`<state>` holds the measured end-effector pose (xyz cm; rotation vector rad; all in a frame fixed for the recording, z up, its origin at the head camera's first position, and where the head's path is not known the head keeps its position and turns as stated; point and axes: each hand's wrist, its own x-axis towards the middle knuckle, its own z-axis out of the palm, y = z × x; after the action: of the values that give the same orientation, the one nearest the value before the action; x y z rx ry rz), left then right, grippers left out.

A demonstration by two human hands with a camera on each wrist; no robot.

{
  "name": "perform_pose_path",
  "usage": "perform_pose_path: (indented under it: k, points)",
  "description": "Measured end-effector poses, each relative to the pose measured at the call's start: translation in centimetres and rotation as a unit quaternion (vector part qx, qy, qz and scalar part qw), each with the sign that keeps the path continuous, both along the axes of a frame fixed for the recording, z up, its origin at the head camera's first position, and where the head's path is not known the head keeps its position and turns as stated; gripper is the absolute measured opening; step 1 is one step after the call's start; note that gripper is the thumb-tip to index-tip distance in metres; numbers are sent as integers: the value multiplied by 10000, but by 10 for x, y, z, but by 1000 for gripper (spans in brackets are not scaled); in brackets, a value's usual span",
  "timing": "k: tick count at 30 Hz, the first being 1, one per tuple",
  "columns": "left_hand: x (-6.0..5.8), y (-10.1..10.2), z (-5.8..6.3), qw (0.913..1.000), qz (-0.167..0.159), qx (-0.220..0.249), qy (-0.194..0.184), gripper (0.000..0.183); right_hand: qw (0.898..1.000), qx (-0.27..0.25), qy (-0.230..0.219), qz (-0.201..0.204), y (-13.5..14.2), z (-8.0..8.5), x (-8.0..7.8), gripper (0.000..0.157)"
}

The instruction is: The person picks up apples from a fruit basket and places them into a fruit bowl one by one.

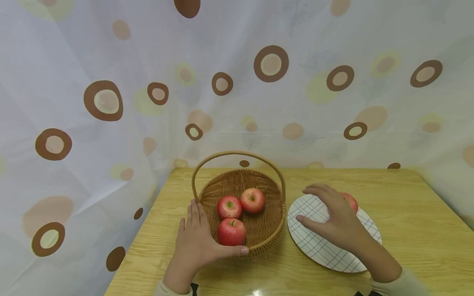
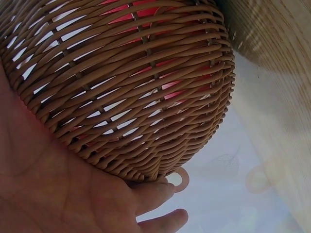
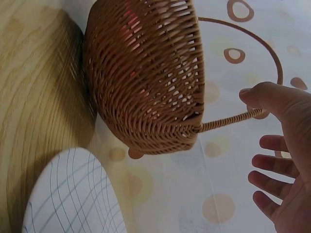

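Sitting on the wooden table [image 1: 414, 213], the wicker basket [image 1: 267, 235] stands just left of a round checked plate [image 1: 314, 243], a layout that seems to give each hand its own place to work. Inside the basket, the left apple [image 1: 229, 206], the far right apple [image 1: 253, 200] and the near apple [image 1: 231, 232] lie close together. The arched handle [image 1: 238, 152] stands upright over them, crossing from left to right and leaving the near side free. The fourth apple [image 1: 350, 202] is at the far side of the plate, partly hidden by the right hand [image 1: 340, 224].

The left hand [image 1: 198, 241] rests against the basket's near left side, presumably to steady it: palm to the wicker, fingers nearly straight, thumb stretched apart along the near rim. The right hand, its forearm coming from the near right, hovers above the plate; thumb and fingers curve wide apart with nothing between them, and I cannot tell whether it touches the apple behind it
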<state>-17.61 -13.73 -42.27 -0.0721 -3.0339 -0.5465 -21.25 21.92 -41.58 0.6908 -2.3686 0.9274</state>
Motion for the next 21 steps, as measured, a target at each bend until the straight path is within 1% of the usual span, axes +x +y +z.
perform_pose_path:
  k: [9, 16, 21]
  points:
    - [1, 0, -1, 10000, 16, -24, 12, 178, 9993, -40, -237, 273, -19, -4, 5, 72]
    - [0, 0, -2, 10000, 16, -43, 30, 178, 9981, -31, -127, 599, -35, -3, 4, 67]
    - [-1, 0, -2, 10000, 18, -90, 25, 178, 9963, 49, -202, 835, -45, -3, 2, 67]
